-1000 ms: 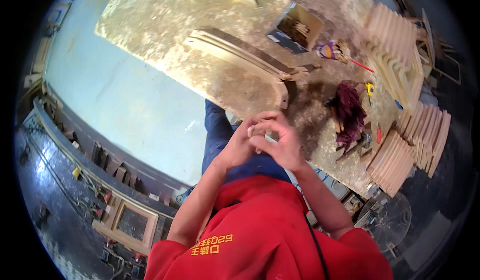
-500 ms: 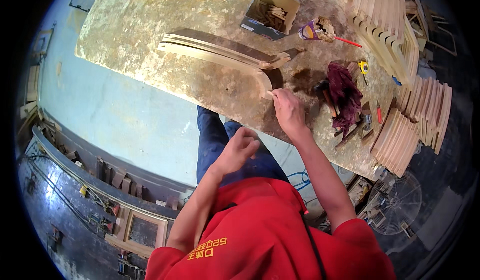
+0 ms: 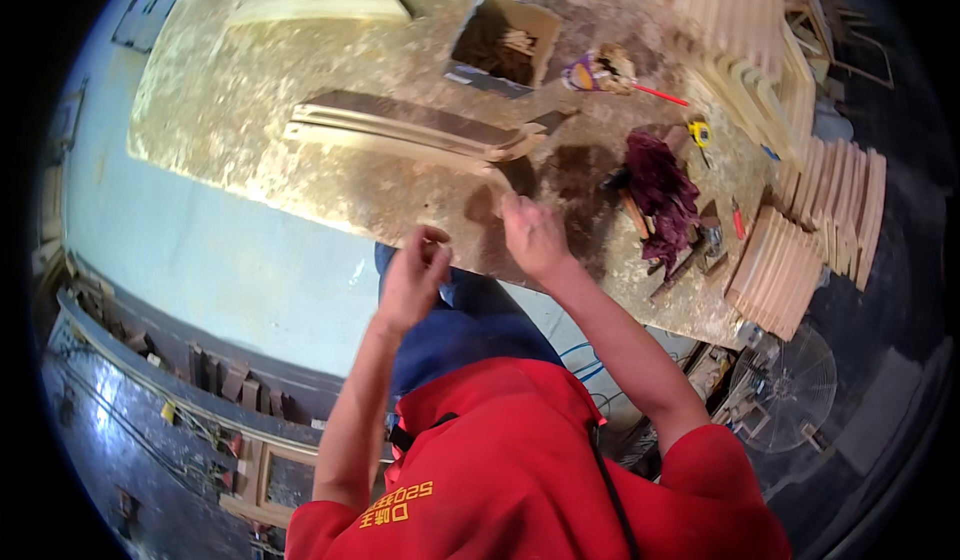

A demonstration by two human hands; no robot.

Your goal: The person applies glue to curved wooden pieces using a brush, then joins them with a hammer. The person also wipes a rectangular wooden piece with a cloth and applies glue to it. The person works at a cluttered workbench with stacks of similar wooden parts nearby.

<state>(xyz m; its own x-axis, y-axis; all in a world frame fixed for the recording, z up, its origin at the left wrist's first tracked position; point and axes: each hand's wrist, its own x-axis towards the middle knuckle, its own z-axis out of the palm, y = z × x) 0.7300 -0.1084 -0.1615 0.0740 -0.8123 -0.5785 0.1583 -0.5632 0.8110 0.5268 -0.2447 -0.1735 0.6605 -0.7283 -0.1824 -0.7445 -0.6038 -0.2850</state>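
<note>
My right hand (image 3: 536,237) is closed in a pinch at the near tip of a curved wooden piece (image 3: 440,156), which lies on the worn worktable (image 3: 230,155). The fingers hide the very tip, and any small thing between them is out of sight. A second, similar curved wooden piece (image 3: 385,125) lies just beyond the first, its hooked end to the right. My left hand (image 3: 413,278) hovers by the table's near edge, thumb and fingers curled together. Blur hides whatever it may hold.
An open box of small wooden pieces (image 3: 505,45) and a purple tub (image 3: 598,70) stand farther back. A maroon cloth (image 3: 660,195), a yellow tape measure (image 3: 698,134) and tools lie to the right. Stacked curved wooden parts (image 3: 745,50) line the right edge, above a floor fan (image 3: 783,388).
The view has shifted, so the table's contents sit farther left. My left hand has risen toward the table edge. My right hand remains at the curved piece's tip.
</note>
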